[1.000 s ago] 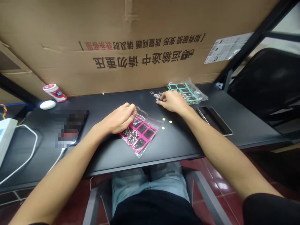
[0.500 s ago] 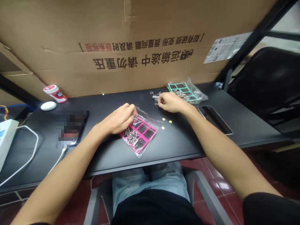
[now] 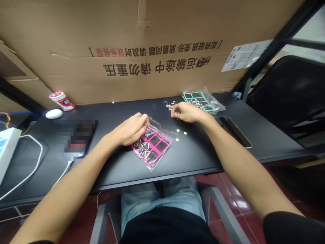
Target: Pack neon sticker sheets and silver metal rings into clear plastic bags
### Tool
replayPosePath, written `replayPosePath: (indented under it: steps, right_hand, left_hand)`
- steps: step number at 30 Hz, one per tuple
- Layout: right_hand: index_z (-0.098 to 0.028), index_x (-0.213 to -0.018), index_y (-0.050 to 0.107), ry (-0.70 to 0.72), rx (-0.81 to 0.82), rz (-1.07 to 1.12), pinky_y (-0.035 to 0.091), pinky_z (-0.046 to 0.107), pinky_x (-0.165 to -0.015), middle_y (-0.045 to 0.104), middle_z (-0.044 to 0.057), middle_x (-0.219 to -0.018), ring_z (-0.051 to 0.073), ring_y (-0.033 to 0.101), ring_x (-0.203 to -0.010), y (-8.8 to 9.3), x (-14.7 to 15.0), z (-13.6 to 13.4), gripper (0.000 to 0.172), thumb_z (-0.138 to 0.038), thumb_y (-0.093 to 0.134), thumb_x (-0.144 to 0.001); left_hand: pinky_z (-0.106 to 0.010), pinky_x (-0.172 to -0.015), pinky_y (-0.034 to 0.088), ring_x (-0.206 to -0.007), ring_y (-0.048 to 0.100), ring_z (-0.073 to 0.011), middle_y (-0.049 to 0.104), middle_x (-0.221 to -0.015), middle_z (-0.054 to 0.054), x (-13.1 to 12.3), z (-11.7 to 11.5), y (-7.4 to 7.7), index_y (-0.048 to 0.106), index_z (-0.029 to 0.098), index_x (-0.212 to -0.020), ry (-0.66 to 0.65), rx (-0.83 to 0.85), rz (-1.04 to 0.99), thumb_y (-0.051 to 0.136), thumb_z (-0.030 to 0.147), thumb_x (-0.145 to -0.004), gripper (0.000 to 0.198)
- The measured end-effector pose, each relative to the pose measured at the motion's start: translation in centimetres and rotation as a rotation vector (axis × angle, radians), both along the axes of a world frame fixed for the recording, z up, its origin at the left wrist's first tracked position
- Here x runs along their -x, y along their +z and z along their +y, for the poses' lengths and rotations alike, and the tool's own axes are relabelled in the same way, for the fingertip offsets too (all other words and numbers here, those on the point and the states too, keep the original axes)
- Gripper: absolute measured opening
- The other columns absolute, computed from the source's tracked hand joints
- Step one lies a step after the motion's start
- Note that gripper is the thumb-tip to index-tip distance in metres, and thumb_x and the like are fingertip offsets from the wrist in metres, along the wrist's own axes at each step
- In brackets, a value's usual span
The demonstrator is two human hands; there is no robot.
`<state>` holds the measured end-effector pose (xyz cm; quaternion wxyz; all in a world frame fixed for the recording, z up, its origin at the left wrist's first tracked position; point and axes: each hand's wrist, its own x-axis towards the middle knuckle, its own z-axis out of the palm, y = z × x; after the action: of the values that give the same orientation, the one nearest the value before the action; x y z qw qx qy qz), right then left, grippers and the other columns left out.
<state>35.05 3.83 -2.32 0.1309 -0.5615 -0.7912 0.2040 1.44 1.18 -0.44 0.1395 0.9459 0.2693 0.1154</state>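
My left hand [image 3: 133,129] is closed at the top edge of a clear zip bag [image 3: 158,149], with its fingertips pinching the plastic. Inside the bag are a pink-framed card with dark squares and several bent metal wire pieces [image 3: 144,149]. My right hand [image 3: 185,112] is farther back, its thumb and fingers pinched together beside a small heap of metal wire pieces [image 3: 169,105]. Whatever is in that pinch is too small to make out. Behind the right hand lie stacked clear bags [image 3: 212,101] with a teal-framed card and wire pieces.
Three small yellowish discs [image 3: 177,130] lie between my hands. A phone [image 3: 235,132] rests at the right. At the left are a red-and-white tub [image 3: 62,101], a white oval case [image 3: 53,114] and a device with a white cable [image 3: 68,166]. Cardboard [image 3: 152,37] stands behind the desk.
My right hand has shifted very slightly at the wire heap, its fingers still pinched. My left hand keeps its hold on the bag. The whole view has moved a little.
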Motion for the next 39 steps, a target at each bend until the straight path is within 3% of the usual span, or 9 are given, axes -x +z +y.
replayPosePath:
  steps: [10,17,24,29,32,35,37,39]
  right_hand:
    - [-0.024,-0.098,0.083,-0.035,-0.041,0.029,0.057,0.034,-0.077,0.086,0.004,-0.091,0.023,0.079,-0.085,0.2,-1.4,0.1,0.006,-0.026,0.08,-0.094]
    - [-0.023,-0.088,0.082,-0.123,-0.022,0.011,0.058,0.036,-0.08,0.086,0.007,-0.091,0.026,0.079,-0.085,-0.1,-0.9,0.2,0.005,-0.024,0.082,-0.093]
    - [-0.023,-0.085,0.082,-0.051,0.115,-0.012,0.056,0.034,-0.074,0.086,0.005,-0.092,0.024,0.077,-0.081,0.0,-1.4,0.8,0.007,-0.019,0.083,-0.09]
    - [-0.023,-0.082,0.08,-0.055,0.055,0.01,0.056,0.035,-0.075,0.085,0.006,-0.088,0.024,0.077,-0.08,0.3,-1.3,0.3,0.009,-0.018,0.082,-0.09]
    - [-0.021,-0.081,0.078,-0.117,-0.091,0.144,0.058,0.037,-0.077,0.083,0.007,-0.083,0.024,0.076,-0.078,0.7,-0.4,-0.2,0.011,-0.025,0.084,-0.091]
    - [-0.02,-0.085,0.078,-0.184,-0.16,0.463,0.06,0.037,-0.071,0.082,0.008,-0.081,0.023,0.075,-0.071,1.3,1.7,-1.3,0.018,-0.035,0.086,-0.09]
    - [-0.02,-0.088,0.079,-0.142,-0.1,0.664,0.06,0.036,-0.065,0.082,0.008,-0.079,0.022,0.073,-0.068,1.6,3.5,-2.2,0.024,-0.041,0.089,-0.088]
    - [-0.019,-0.092,0.081,0.027,0.049,0.719,0.057,0.034,-0.058,0.082,0.008,-0.08,0.021,0.072,-0.066,1.8,5.0,-3.1,0.029,-0.045,0.092,-0.085]
  left_hand:
    - [-0.048,-0.096,0.052,-0.108,0.062,-0.0306,0.068,-0.112,-0.01,0.0,-0.1,0.3,0.043,0.025,-0.102,0.011,0.008,0.02,0.041,0.025,-0.108,0.006]
    - [-0.049,-0.096,0.053,-0.11,0.063,-0.0312,0.069,-0.113,-0.01,0.0,0.0,0.0,0.044,0.026,-0.102,0.006,0.003,0.008,0.042,0.025,-0.109,0.008]
    - [-0.049,-0.097,0.053,-0.11,0.063,-0.031,0.07,-0.114,-0.011,0.0,0.0,-0.1,0.044,0.025,-0.101,0.001,0.005,0.001,0.042,0.025,-0.108,0.008]
    - [-0.049,-0.097,0.052,-0.109,0.062,-0.0302,0.069,-0.114,-0.011,-0.1,-0.1,0.2,0.043,0.025,-0.101,0.003,0.022,0.013,0.04,0.025,-0.109,0.008]
    - [-0.049,-0.096,0.052,-0.108,0.062,-0.0304,0.069,-0.114,-0.012,-0.1,-0.1,0.3,0.043,0.025,-0.1,-0.001,0.023,0.005,0.039,0.026,-0.109,0.01]
    - [-0.049,-0.097,0.052,-0.109,0.062,-0.0305,0.069,-0.113,-0.011,-0.1,-0.1,0.2,0.043,0.025,-0.1,0.0,0.021,0.002,0.041,0.025,-0.108,0.009]
    - [-0.049,-0.097,0.052,-0.109,0.062,-0.0306,0.069,-0.113,-0.011,-0.1,-0.1,0.1,0.044,0.025,-0.101,-0.002,0.01,0.004,0.042,0.025,-0.108,0.007]
    - [-0.049,-0.096,0.052,-0.109,0.062,-0.0306,0.068,-0.113,-0.011,-0.1,-0.1,0.0,0.045,0.025,-0.102,0.003,-0.007,0.007,0.042,0.025,-0.108,0.007]
